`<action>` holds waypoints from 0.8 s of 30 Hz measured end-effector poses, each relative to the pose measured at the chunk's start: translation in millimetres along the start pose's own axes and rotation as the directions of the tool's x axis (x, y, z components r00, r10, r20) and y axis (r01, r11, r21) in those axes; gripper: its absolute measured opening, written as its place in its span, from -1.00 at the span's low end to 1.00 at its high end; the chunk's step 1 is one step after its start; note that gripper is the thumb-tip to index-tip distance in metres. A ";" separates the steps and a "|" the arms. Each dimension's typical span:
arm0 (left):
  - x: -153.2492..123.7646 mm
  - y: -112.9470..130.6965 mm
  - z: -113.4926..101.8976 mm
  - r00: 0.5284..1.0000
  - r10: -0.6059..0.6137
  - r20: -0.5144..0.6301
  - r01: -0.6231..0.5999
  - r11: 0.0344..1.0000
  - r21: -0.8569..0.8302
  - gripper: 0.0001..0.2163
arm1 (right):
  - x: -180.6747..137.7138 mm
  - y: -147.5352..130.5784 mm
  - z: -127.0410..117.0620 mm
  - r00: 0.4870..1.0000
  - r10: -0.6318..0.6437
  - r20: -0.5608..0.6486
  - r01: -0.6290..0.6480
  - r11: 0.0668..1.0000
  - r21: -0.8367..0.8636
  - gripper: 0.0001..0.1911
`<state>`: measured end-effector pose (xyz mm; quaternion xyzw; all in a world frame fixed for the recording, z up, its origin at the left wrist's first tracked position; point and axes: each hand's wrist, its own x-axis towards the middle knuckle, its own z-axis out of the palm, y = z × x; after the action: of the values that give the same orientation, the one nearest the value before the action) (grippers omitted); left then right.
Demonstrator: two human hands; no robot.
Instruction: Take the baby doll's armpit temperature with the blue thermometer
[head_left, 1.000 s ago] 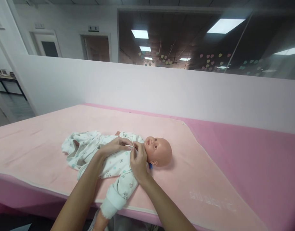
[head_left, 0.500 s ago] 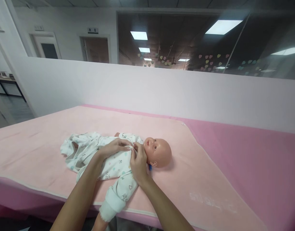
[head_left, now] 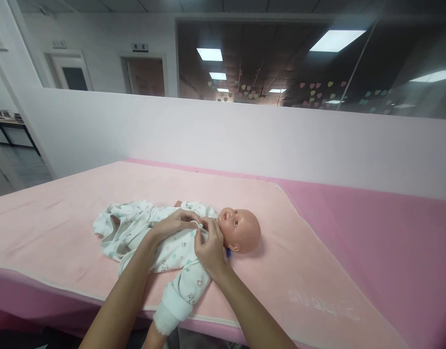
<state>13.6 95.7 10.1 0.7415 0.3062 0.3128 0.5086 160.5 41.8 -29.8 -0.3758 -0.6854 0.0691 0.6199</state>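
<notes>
A baby doll [head_left: 241,230] lies on its back, its head to the right. It wears a white, patterned baby outfit [head_left: 175,252] whose lower part lies rumpled at the left. At the upper chest, near the neck, my left hand [head_left: 175,222] pinches the fabric edge. Close against it, my right hand [head_left: 210,245] also pinches the outfit's edge just below the doll's chin. A small white fastener seems to show between my fingertips. One sleeve [head_left: 175,303] with a thick white cuff hangs toward me over the table's edge, the doll's hand partly out of view.
A peach-pink mat [head_left: 77,194] covers much of a pink padded surface [head_left: 397,232]. Behind it runs a low white wall [head_left: 223,140] with a window above. At the far left stands a table [head_left: 10,123] with things on it.
My right hand's fingers have shifted slightly at the neckline, and the small white fastener shows more clearly between the fingertips. The doll and outfit appear slightly farther right in view.
</notes>
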 end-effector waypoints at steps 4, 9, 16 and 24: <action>1.1 -3.0 -0.3 0.999 -0.007 -0.034 0.007 1.000 0.015 -0.79 | -0.3 1.3 0.5 1.000 0.009 0.008 -0.009 0.999 -0.040 -0.73; 1.4 -4.4 -0.9 0.998 -0.019 -0.052 0.021 0.999 0.028 -0.79 | 0.2 1.8 0.9 0.999 0.041 0.015 -0.041 0.999 -0.028 -0.74; 0.5 -1.7 0.1 1.000 0.015 -0.021 -0.015 1.000 -0.010 -0.81 | -1.0 1.6 1.8 0.996 0.075 -0.046 -0.076 0.996 -0.040 -0.78; 2.6 -9.3 -2.4 0.998 0.036 -0.043 -0.037 0.999 -0.025 -0.80 | -2.1 5.0 3.6 0.992 0.122 -0.035 -0.120 0.991 0.052 -0.71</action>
<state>12.1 101.8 2.3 0.7334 0.2992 0.3420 0.5057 159.3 45.4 -35.1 -0.4024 -0.6473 0.1167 0.6368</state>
